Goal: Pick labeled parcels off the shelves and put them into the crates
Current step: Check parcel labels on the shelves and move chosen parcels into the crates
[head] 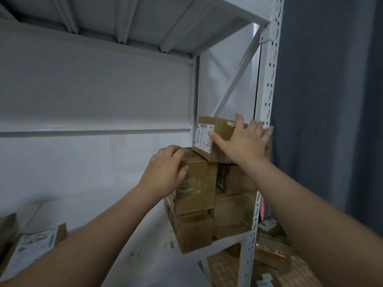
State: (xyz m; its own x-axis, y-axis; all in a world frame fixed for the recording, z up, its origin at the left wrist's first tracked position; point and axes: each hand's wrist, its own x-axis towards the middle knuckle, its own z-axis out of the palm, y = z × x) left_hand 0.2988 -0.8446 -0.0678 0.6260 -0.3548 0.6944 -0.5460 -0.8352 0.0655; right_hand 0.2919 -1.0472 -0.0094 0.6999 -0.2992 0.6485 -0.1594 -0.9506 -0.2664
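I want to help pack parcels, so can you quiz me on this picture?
1. True or false: the right hand touches the top box.
2. The left hand grips: A) the top box, B) a lower box, C) nothing?
3. Fill in: the top box's label is coloured ___.
Key: 1 true; 2 B; 3 white.

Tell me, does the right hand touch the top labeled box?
Touching. The head view shows the right hand spread on the top labeled box, thumb on its label.
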